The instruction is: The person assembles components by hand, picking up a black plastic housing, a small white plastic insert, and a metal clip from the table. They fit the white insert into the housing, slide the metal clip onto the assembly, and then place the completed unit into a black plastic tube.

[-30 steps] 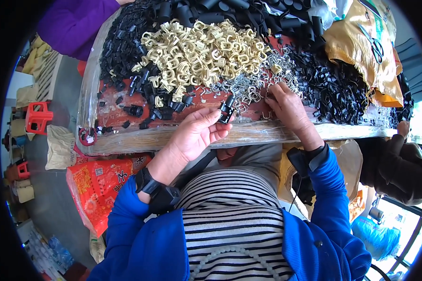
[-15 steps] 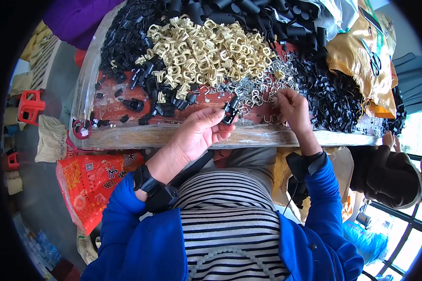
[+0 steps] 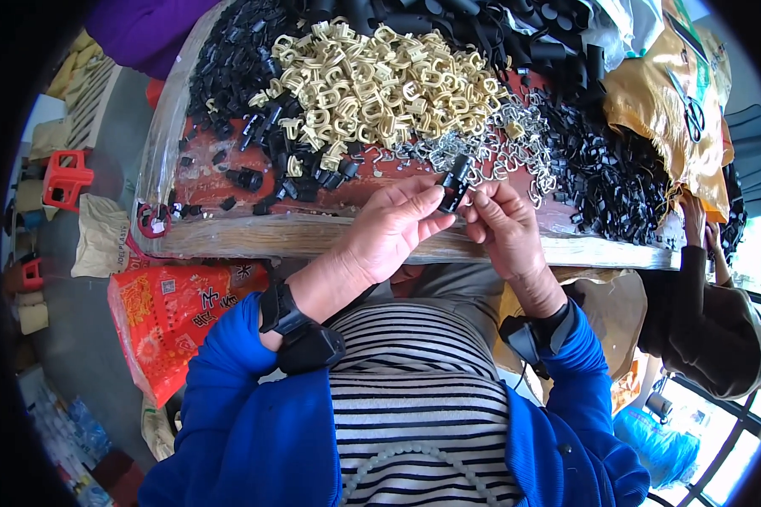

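Observation:
My left hand point(image 3: 393, 226) grips a small black plastic fitting point(image 3: 456, 182) between thumb and fingers, tilted up over the table's near edge. Close beside it, on the right, my right hand point(image 3: 509, 230) is closed in a pinch, its fingertips almost at the fitting. Whatever sits in that pinch is too small to make out. Just beyond both hands lie loose silvery metal hooks point(image 3: 524, 165). Behind them rises a large heap of cream-coloured plastic clips point(image 3: 380, 84).
Small black parts point(image 3: 600, 160) are piled on the right, with more black pieces point(image 3: 228, 68) far left. Black tubes point(image 3: 550, 51) lie at the back. Scissors point(image 3: 693, 118) rest on a golden sack point(image 3: 643, 93). Another person's hand point(image 3: 693, 221) reaches in at right. A red bag point(image 3: 177, 321) hangs below the edge.
My right hand has come left from the metal hooks to the black fitting. My left hand has shifted slightly right and up, still holding the fitting.

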Motion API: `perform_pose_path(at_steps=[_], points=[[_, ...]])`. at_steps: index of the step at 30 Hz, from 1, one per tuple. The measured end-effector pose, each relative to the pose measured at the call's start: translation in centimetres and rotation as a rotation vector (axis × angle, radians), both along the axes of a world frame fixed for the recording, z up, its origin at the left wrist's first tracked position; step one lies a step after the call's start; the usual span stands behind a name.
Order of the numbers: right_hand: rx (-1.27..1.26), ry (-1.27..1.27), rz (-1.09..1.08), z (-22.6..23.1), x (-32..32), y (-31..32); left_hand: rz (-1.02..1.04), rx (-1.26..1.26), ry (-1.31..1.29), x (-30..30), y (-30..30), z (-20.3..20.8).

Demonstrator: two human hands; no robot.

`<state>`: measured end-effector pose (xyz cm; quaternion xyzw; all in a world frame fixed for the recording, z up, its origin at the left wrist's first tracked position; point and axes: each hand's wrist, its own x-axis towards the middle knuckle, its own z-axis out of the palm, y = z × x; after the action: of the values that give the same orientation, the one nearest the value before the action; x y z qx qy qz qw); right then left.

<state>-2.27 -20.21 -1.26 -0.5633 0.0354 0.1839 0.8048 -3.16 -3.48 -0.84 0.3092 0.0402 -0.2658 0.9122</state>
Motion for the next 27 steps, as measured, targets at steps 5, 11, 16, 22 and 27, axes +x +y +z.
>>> perform_pose_path(at_steps=[5,11,16,22,27], points=[[0.054,-0.011,0.036,-0.1,-0.5,-0.2,0.025,-0.040,-0.024,0.2,-0.6,-0.2],[0.104,-0.023,-0.063,-0.3,-0.8,0.2,0.071,-0.075,-0.020,0.2,-1.1,0.0],[0.090,-0.069,-0.052,0.1,-0.8,0.4,0.071,-0.088,-0.068,0.3,-1.0,0.2],[0.035,-0.009,0.153,1.3,0.0,-0.5,0.022,-0.095,-0.066,0.7,0.2,0.1],[-0.063,-0.016,0.193,1.3,0.5,-0.3,-0.018,-0.088,-0.073,0.6,0.9,0.5]])
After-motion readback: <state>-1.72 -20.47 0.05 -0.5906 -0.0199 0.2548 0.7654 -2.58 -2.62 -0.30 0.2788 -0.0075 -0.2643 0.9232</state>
